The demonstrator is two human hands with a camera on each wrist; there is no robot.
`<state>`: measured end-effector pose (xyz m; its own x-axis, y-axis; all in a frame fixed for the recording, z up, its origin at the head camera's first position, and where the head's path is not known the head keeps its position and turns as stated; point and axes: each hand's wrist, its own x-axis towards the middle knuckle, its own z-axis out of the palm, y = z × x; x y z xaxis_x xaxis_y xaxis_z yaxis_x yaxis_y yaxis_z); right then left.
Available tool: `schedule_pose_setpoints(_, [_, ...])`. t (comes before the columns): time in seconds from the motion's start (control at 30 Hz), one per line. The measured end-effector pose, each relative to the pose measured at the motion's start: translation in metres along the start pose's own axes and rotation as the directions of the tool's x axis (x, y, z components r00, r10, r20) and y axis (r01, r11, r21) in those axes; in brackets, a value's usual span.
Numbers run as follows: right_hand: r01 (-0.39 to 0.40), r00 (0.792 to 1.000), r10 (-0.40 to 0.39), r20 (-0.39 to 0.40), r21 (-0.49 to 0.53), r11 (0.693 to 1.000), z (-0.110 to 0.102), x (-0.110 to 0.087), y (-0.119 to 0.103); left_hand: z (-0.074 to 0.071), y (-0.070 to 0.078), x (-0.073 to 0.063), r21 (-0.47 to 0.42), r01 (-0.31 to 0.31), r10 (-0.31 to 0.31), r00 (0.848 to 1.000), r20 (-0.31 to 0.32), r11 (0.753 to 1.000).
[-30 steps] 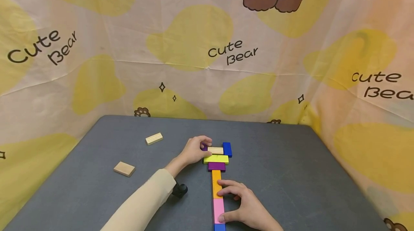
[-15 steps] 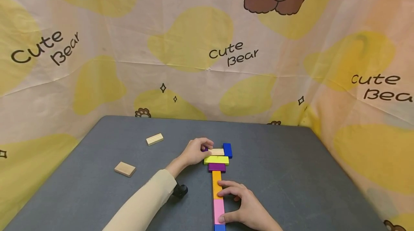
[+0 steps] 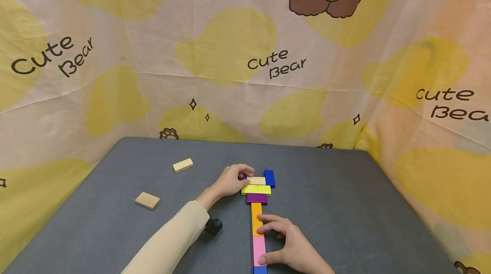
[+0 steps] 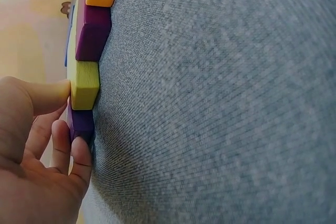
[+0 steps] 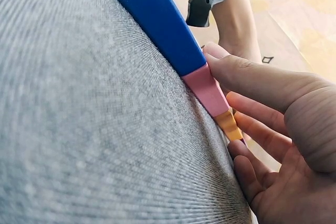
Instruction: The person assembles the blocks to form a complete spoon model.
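A row of flat blocks runs away from me. Nearest is a blue block [image 5: 157, 24], followed by a pink block [image 3: 258, 246], an orange block [image 3: 256, 211], a crosswise purple block [image 3: 257, 198] and a yellow-green block [image 3: 258, 189]. Beyond these lies a natural wood block [image 3: 258, 180], with another blue block [image 3: 270, 178] at its right end. My left hand [image 3: 231, 180] holds a second purple block [image 4: 81, 122] at the wood block's left end, partly hidden by the fingers. Along the row, my right hand [image 3: 293, 242] rests its thumb on the pink block and fingertips on the orange one.
Two loose natural wood blocks lie to the left: one farther back [image 3: 183, 165], one nearer [image 3: 147, 200]. All stand on a dark grey table [image 3: 345, 206]. A printed cloth [image 3: 218, 44] hangs behind and along the sides. A black wrist device [image 3: 213, 225] sits under the left sleeve.
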<state>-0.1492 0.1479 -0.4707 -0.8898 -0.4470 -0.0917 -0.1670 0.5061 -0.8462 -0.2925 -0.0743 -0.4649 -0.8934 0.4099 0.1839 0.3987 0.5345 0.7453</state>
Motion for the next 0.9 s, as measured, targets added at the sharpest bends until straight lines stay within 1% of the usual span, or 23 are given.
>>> schedule_pose_setpoints(0.07, [0.000, 1.000, 0.000, 0.001, -0.002, 1.000, 0.000, 0.000, 0.000, 0.000, 0.001, 0.000, -0.010, 0.012, -0.012, 1.000, 0.002, 1.000])
schedule_pose_setpoints(0.13, [-0.001, 1.000, 0.001, 0.002, -0.001, 1.000, 0.000, 0.000, 0.000, -0.001, 0.001, -0.001, -0.014, 0.005, -0.005, 1.000, -0.005, 1.000])
schedule_pose_setpoints(0.23, [-0.006, 1.000, 0.006, 0.000, 0.001, 1.000, 0.000, 0.000, -0.001, -0.003, 0.003, -0.003, -0.033, 0.006, -0.007, 0.999, -0.038, 0.999])
schedule_pose_setpoints(0.33, [-0.012, 1.000, 0.012, -0.003, 0.002, 1.000, 0.000, 0.000, -0.001, -0.008, 0.008, -0.010, -0.063, 0.025, -0.032, 0.993, -0.116, 0.998])
schedule_pose_setpoints(0.4, [-0.016, 1.000, 0.016, -0.001, 0.001, 1.000, 0.000, 0.000, -0.001, -0.014, 0.014, -0.019, -0.089, 0.045, -0.061, 0.982, -0.181, 0.995])
schedule_pose_setpoints(0.47, [-0.017, 1.000, 0.017, 0.004, 0.004, 1.000, 0.001, 0.000, -0.002, -0.021, 0.019, -0.032, -0.110, 0.058, -0.084, 0.966, -0.244, 0.992])
schedule_pose_setpoints(0.53, [-0.014, 1.000, 0.014, 0.006, 0.008, 1.000, 0.002, 0.000, -0.002, -0.030, 0.024, -0.048, -0.124, 0.059, -0.093, 0.952, -0.293, 0.991])
schedule_pose_setpoints(0.6, [-0.004, 1.000, 0.004, 0.005, 0.012, 1.000, 0.002, 0.000, -0.001, -0.039, 0.026, -0.068, -0.119, 0.057, -0.093, 0.941, -0.325, 0.991])
schedule_pose_setpoints(0.67, [0.003, 1.000, -0.003, 0.006, 0.015, 1.000, 0.002, 0.000, -0.001, -0.050, 0.024, -0.090, -0.104, 0.060, -0.092, 0.936, -0.341, 0.993])
schedule_pose_setpoints(0.77, [0.015, 1.000, -0.015, 0.011, 0.016, 1.000, 0.001, -0.001, 0.000, -0.069, 0.012, -0.124, -0.058, 0.068, -0.084, 0.928, -0.362, 0.996])
schedule_pose_setpoints(0.83, [0.022, 1.000, -0.022, 0.009, 0.011, 1.000, 0.001, -0.002, 0.001, -0.085, -0.001, -0.143, -0.025, 0.053, -0.059, 0.922, -0.382, 0.998])
schedule_pose_setpoints(0.9, [0.037, 0.999, -0.037, -0.001, 0.008, 0.999, 0.000, -0.003, 0.001, -0.104, -0.016, -0.159, 0.014, 0.039, -0.030, 0.910, -0.413, 0.999])
